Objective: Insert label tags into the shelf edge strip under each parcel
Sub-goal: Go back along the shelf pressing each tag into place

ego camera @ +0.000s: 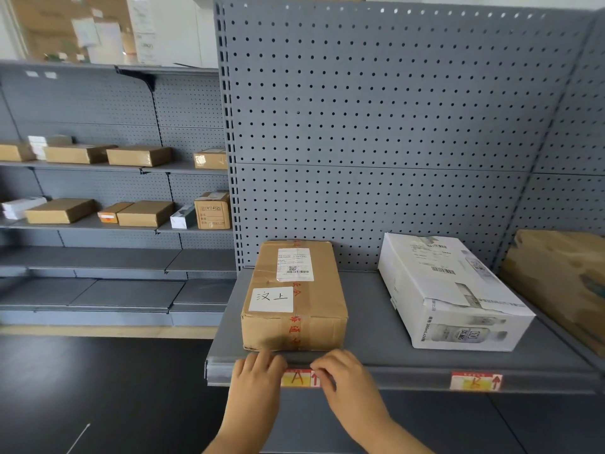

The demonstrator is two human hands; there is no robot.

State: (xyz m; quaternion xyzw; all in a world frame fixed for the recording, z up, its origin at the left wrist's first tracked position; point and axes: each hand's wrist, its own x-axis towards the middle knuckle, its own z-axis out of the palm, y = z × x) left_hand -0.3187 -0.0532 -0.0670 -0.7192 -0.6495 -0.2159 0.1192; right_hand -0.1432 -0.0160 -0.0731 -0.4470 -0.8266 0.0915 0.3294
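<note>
A brown cardboard parcel [294, 299] with a white handwritten sticker sits on the grey shelf [370, 326]. Directly below it, a red-and-yellow label tag marked "A" [299, 378] lies in the shelf edge strip [409, 376]. My left hand [257, 375] presses on the tag's left end, fingers curled over the strip's top. My right hand [340, 371] pinches the tag's right end. A white printed parcel [451, 293] stands further right, with a second red-and-yellow tag [475, 381] in the strip below it.
A third brown parcel [563, 280] is at the far right edge. Grey pegboard [376, 126] backs the shelf. To the left, another shelving unit [98, 224] holds several small boxes. The floor below is dark.
</note>
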